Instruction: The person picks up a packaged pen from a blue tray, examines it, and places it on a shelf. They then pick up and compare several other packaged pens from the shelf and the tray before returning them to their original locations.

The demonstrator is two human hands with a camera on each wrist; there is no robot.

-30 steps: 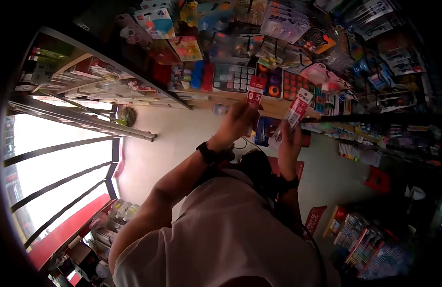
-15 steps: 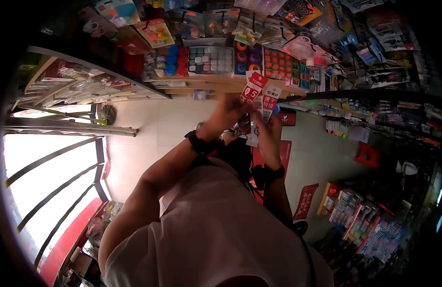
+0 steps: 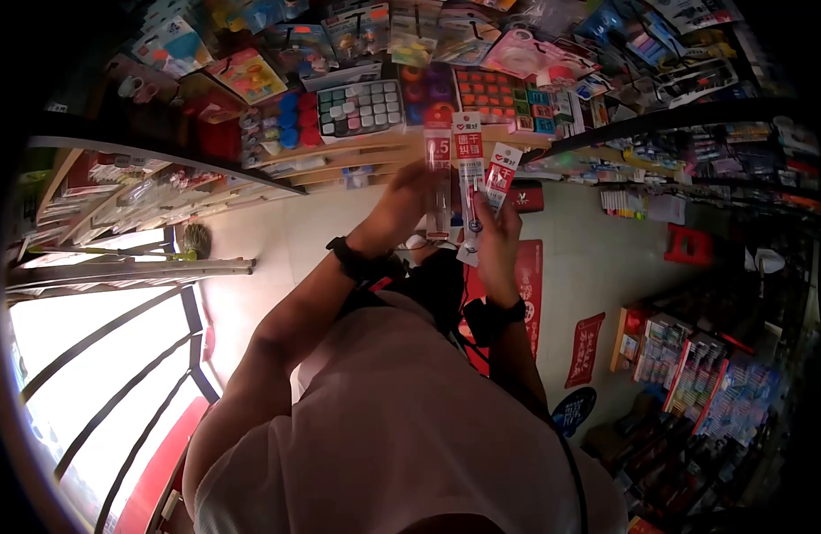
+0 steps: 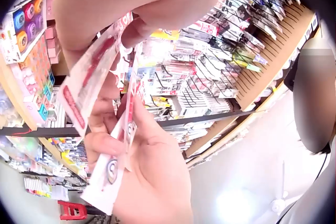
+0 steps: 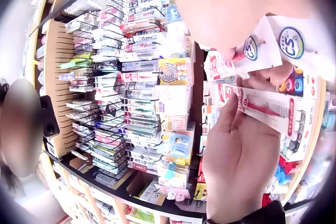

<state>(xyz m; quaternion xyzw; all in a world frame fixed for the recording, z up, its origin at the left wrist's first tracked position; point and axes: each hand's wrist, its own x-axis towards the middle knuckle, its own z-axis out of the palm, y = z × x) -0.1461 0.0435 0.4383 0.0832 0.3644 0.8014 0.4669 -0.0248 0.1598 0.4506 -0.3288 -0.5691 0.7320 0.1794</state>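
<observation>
In the head view my left hand (image 3: 402, 209) pinches a slim red-and-white packet (image 3: 438, 169) marked 0.5. The right wrist view shows a thin red stick inside this packet (image 5: 268, 109), with my left thumb on its front. My right hand (image 3: 499, 245) grips two similar slim packets by their middles, fanned apart: an upright one (image 3: 470, 165) and a tilted one (image 3: 501, 173). White ends with a round CS mark (image 5: 291, 43) stick out of this hand in the right wrist view. Both hands are close together at chest height, packets side by side.
Shelves ahead carry hanging blister packs (image 3: 353, 31), a tray of grey and white blocks (image 3: 360, 109) and orange blocks (image 3: 486, 96). A hook rack of stationery (image 5: 142, 77) stands close by. A red stool (image 3: 688, 245) and a low display (image 3: 695, 374) are at the right.
My hands have come closer together, the packets overlapping half a second ago and now side by side. Two packets now show fanned in my right hand. The head view has shifted rightward.
</observation>
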